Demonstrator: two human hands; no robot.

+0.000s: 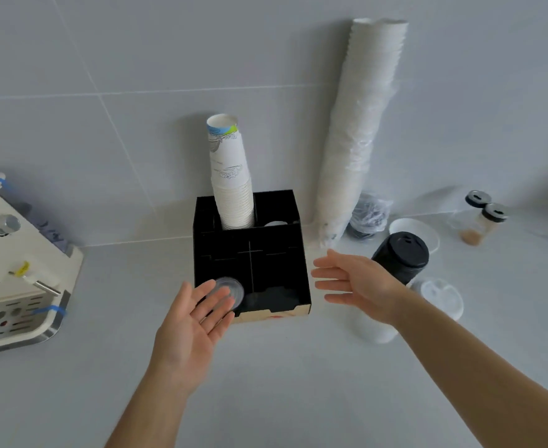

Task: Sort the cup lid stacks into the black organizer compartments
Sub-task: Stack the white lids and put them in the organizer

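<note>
Lids: a clear stack (225, 291) sits in the organizer's (301, 253) front-left compartment, left hand (195, 321) open and empty beside it. The right hand (356, 279), also spread and empty, hovers just left of the black stack (402, 258) on the tabletop (298, 367). A careless sweep could topple that leaning stack or the white one (441, 295) behind.

On your tabletop (282, 367), take the tall wrapped cup stack (360, 130) leaning on the wall as landmark. Left of it, a shorter printed cup stack (230, 176) stands upright. Far left of it sits a cream machine (14, 273) with blue tape. Right of its base you see a white bowl (411, 227), then two dark-capped jars (483, 218).
</note>
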